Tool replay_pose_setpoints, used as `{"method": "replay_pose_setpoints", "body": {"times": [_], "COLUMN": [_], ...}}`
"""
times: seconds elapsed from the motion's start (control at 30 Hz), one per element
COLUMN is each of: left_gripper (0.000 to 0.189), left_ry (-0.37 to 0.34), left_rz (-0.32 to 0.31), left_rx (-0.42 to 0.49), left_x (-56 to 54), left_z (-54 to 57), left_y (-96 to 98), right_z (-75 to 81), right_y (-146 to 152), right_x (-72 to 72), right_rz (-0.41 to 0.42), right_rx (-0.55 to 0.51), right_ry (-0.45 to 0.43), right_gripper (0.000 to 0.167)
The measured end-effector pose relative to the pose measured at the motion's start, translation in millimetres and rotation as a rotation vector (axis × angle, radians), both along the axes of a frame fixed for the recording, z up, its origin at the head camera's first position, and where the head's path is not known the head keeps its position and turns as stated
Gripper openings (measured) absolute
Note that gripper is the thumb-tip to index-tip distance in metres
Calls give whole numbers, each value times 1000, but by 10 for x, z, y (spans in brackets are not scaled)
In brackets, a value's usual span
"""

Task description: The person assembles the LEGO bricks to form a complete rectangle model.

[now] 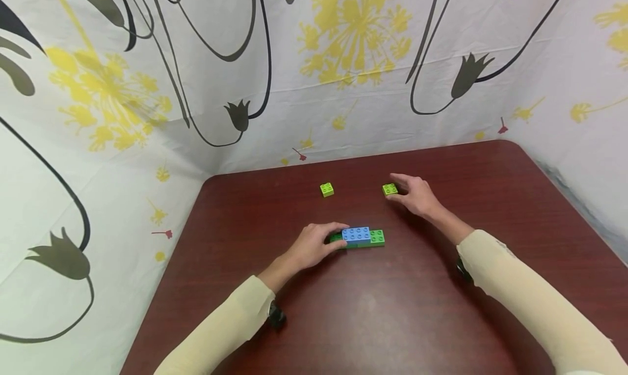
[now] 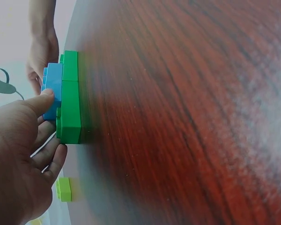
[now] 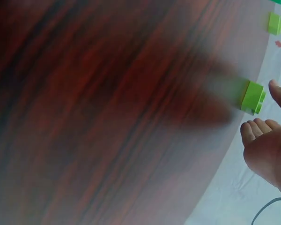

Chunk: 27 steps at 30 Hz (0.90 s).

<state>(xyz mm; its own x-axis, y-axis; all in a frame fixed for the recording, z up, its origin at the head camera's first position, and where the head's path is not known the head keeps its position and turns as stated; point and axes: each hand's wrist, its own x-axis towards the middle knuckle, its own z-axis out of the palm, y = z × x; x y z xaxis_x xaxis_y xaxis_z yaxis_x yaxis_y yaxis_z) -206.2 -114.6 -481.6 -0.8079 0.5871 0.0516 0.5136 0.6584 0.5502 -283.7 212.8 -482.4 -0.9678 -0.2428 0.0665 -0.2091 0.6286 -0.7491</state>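
Before a flower-printed backdrop [image 1: 289, 127], across a dark red table [image 1: 392, 309], we see two cream sleeves [image 1: 230, 320] outstretched, both cut off at the lower edge.

The left hand [image 1: 311, 246] pinches a blue-and-green stack [image 1: 357, 237] near mid-table, thumb on its near side; the right hand [image 1: 417, 197] spreads thumb and fingers about the right lime brick [image 1: 390, 189], though we cannot tell whether they touch it. We find the stack's long axis running left to right, roughly parallel to the table's back edge, studs up, blue atop green; the grip partly covers its left end, and its far face is hidden from the head view. Beyond it, toward the back left, stands the other lime brick [image 1: 326, 189].
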Motion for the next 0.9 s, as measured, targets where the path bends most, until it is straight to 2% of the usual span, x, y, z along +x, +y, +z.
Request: {"method": "replay_pose_setpoints", "body": {"times": [0.37, 0.9], "left_gripper": [47, 45], "left_ry": [-26, -15], "left_rz": [16, 11], "left_rx": [-17, -30], "left_x": [0, -10], "left_z": [18, 19], "left_y": [-4, 7], "right_z": [-25, -26], "right_y": [-7, -31], "right_x": [-58, -48], "right_rz": [-13, -50], "right_rx": [3, 37], "right_ry": [-36, -16], "right_gripper": [64, 52]}}
